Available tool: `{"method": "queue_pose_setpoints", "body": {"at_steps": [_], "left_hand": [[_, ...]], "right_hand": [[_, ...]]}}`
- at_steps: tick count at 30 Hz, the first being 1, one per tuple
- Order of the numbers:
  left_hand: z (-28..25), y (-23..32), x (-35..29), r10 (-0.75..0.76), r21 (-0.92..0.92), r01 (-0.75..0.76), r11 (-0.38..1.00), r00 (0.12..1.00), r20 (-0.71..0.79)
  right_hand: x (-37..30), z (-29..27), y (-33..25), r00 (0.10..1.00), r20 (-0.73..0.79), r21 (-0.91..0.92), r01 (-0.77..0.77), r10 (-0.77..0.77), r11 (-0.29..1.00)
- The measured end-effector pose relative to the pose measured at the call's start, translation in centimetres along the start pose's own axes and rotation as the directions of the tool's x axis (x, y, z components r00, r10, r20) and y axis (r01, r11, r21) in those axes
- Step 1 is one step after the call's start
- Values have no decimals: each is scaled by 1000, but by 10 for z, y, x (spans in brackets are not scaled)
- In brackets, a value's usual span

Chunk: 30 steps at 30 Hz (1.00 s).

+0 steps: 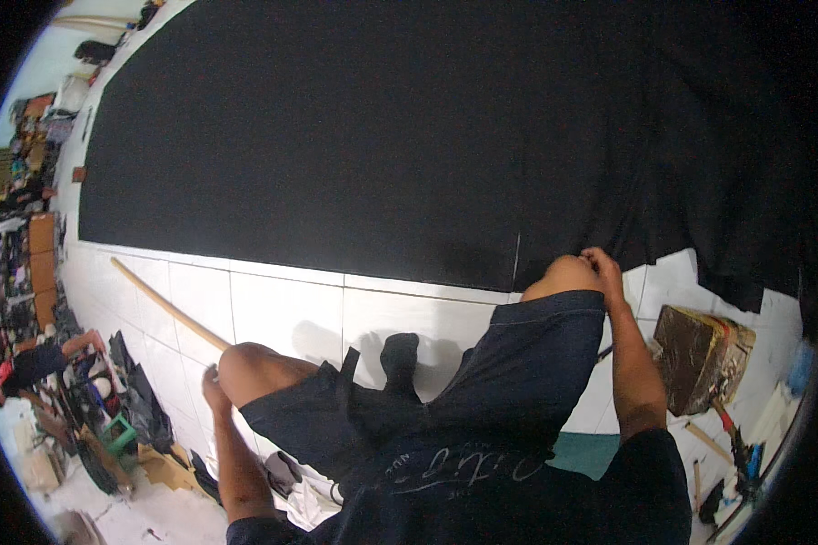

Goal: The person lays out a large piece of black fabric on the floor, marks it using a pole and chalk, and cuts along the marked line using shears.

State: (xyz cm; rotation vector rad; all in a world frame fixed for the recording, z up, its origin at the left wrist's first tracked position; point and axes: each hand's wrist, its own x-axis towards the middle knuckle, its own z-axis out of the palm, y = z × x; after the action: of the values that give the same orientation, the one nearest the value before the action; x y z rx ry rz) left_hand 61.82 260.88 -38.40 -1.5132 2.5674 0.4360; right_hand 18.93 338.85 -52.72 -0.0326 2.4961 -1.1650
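A large black cloth (336,136) lies spread over the white tiled floor in front of me, smooth at the left and folded at the right. My right hand (602,272) is beside my right knee, at the cloth's near edge where the folds gather. Its fingers are curled; whatever may be in them is hidden. Low beside my left knee is my left hand (214,389), its fingers mostly hidden. A long wooden stick (168,304) lies on the tiles, its near end passing out of sight behind that knee.
At the right stands a brown taped block (695,359), with a red-and-black tool (729,422) near it. A green stool (118,434) and dark bags (141,395) are at the left. Another person (41,363) is there, close to crowded shelves (9,263).
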Motion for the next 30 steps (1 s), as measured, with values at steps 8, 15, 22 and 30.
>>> {"method": "queue_pose_setpoints", "body": {"at_steps": [8, 15, 22, 30], "left_hand": [[-130, 138, -10, 207, 39, -206, 978, 978, -36], [-156, 203, 2, 342, 37, -348, 937, 933, 113], [-99, 312, 54, 486, 175, -564, 807, 802, 346], [71, 393, 77, 673, 142, -882, 449, 439, 595]], "right_hand": [[-18, 68, -54, 969, 184, -125, 190, -165, 974], [0, 66, -99, 936, 259, -202, 293, -238, 934], [88, -38, -186, 975, 130, -431, 220, -181, 875], [138, -48, -292, 942, -114, -674, 161, -317, 721]]}}
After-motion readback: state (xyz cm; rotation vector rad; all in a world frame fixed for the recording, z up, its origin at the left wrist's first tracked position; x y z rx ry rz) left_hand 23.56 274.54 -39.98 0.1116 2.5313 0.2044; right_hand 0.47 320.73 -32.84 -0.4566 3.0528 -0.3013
